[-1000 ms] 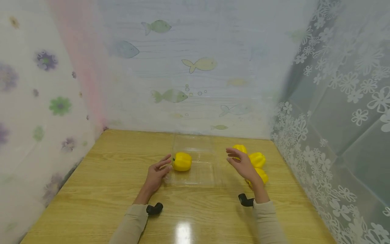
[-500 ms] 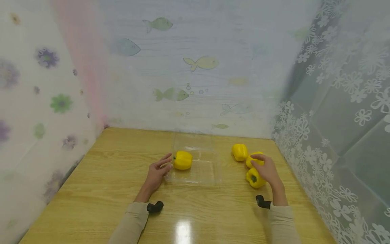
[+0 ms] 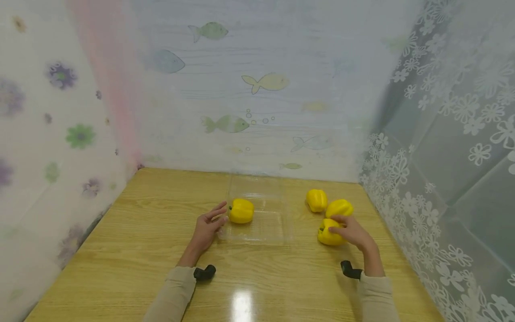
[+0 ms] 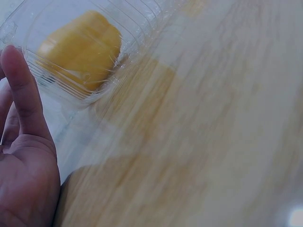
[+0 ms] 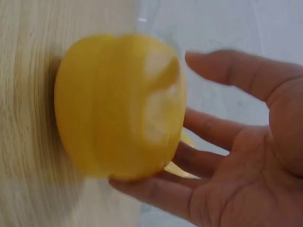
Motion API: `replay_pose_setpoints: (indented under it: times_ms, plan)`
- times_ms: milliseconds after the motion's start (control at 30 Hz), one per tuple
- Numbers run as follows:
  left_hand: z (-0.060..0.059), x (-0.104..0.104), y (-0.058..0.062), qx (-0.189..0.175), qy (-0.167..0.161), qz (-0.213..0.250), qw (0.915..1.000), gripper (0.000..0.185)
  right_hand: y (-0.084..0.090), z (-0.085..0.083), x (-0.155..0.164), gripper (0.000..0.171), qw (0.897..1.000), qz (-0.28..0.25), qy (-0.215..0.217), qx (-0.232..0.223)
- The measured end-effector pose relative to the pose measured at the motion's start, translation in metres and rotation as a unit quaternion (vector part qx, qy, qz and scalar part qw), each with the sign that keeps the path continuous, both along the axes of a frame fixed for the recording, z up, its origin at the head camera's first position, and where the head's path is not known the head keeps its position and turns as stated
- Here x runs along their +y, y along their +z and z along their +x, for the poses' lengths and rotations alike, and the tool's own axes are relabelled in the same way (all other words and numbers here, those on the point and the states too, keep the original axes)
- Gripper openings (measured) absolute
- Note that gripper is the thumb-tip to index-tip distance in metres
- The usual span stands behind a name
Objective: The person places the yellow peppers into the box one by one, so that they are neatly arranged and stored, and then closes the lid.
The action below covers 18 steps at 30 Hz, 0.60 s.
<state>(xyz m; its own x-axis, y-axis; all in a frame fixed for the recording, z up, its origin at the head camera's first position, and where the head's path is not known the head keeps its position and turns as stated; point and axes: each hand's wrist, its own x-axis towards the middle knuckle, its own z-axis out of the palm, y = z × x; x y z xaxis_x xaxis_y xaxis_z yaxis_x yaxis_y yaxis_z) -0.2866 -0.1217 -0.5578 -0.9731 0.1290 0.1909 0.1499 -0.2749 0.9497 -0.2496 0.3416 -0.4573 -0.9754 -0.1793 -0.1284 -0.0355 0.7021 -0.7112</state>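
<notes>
My right hand (image 3: 354,232) reaches over the nearest yellow bell pepper (image 3: 327,235) of the group on the right. In the right wrist view its fingers (image 5: 165,193) lie extended along one side of that pepper (image 5: 118,104), while the thumb is straight at the opposite edge. The pepper is on the table, its stem toward the left in the head view. My left hand (image 3: 206,230) rests beside the left wall of a clear plastic container (image 3: 277,237), fingers extended. One yellow bell pepper (image 3: 242,211) lies inside the container, stem toward that hand.
Two more yellow bell peppers, one at the back (image 3: 317,200) and one in the middle (image 3: 339,209), sit right of the container. Its clear lid (image 3: 255,183) is folded back toward the rear wall. Patterned sheets (image 3: 257,89) enclose the wooden table (image 3: 161,201).
My right hand has moved right and then down onto the nearest pepper. That pepper has turned, its stem swinging to the left, and shifted slightly left. My left hand has stayed in place.
</notes>
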Motion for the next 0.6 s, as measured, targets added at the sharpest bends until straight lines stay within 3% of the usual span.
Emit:
replay_pose_setpoints:
  times_ms: [233, 600]
  plan:
    - [-0.001, -0.002, -0.003, 0.009, -0.002, 0.003, 0.9999, 0.046, -0.009, -0.001, -0.008, 0.072, 0.999, -0.036, 0.033, -0.001]
    - [-0.002, -0.002, -0.004, -0.001, -0.006, 0.006, 1.0000, 0.045, -0.033, -0.012, -0.017, 0.070, 0.990, -0.129, 0.049, -0.020]
